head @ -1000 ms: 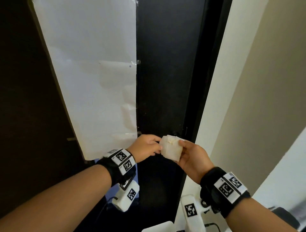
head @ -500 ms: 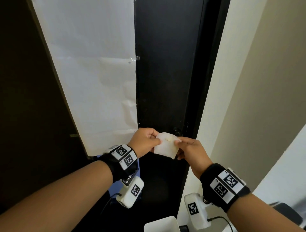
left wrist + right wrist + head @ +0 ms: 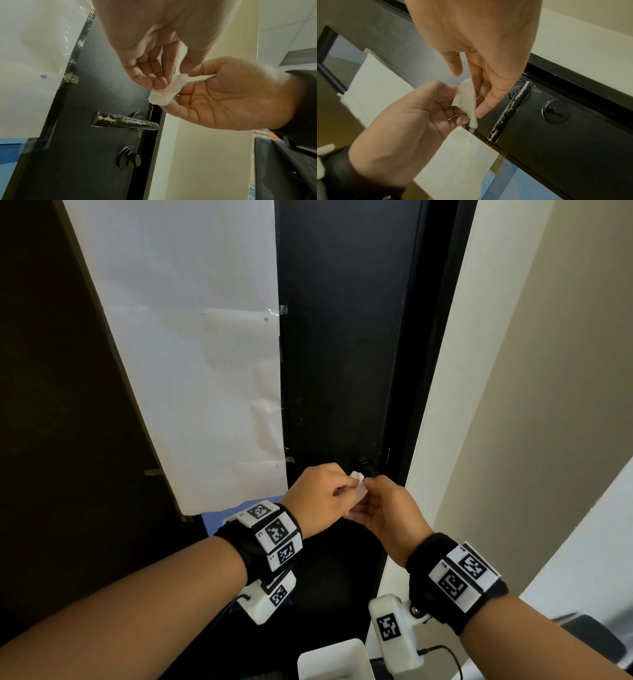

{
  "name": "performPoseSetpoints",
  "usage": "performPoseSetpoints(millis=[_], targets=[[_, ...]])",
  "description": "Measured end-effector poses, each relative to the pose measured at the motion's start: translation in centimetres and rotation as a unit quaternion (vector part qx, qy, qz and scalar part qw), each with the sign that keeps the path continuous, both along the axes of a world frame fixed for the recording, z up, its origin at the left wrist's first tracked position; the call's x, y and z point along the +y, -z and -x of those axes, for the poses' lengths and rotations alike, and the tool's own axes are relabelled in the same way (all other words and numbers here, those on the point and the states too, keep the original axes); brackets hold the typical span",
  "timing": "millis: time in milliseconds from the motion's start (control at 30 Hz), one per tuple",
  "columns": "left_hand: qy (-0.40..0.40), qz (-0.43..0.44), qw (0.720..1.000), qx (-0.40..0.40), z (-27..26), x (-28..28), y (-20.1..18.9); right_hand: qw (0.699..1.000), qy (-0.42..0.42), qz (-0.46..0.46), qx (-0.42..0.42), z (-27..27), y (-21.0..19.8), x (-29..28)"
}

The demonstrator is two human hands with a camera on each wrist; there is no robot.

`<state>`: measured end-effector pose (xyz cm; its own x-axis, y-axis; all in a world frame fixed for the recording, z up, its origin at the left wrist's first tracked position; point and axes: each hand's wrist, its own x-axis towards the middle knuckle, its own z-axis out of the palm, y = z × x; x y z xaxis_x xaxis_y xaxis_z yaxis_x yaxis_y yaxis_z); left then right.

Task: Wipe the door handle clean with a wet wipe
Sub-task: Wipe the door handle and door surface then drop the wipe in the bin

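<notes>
A small folded white wet wipe [image 3: 359, 491] is held between both hands just in front of the black door [image 3: 342, 354]. My left hand [image 3: 342, 491] pinches its left side with thumb and fingers. From the right, my right hand [image 3: 373, 491] pinches the other side. The black lever door handle [image 3: 125, 121], streaked with white smears, sits just below the hands, untouched. In the right wrist view the wipe [image 3: 467, 100] hangs beside the handle [image 3: 510, 111]. In the head view only the handle's round base [image 3: 364, 465] shows.
A black thumb-turn lock [image 3: 128, 158] sits under the handle. White paper [image 3: 191, 354] is taped to the door's left part. A cream wall [image 3: 513, 405] borders the door frame on the right. A white container [image 3: 332, 659] stands low near the door.
The hands have come closer together and nearer the handle. The wipe, earlier a broader pad between them, is now folded smaller and narrower.
</notes>
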<state>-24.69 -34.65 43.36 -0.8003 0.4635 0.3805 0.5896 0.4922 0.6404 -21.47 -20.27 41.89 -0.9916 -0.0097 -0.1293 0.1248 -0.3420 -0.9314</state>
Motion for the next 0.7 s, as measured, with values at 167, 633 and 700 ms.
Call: performPoseSetpoints(millis=[167,633,700], targets=[[-0.003,-0.004,1.0,-0.016,0.0,-0.3,0.0,0.999,0.028,0.005,-0.021,0.4,0.8,0.8],[-0.032,0.046,0.992,-0.114,2.0,-1.0,1.7,0.995,-0.031,-0.095,0.029,1.2,1.0,1.9],[-0.025,0.065,0.993,-0.098,2.1,-1.1,1.6,0.988,-0.043,-0.144,0.035,1.6,1.0,2.2]])
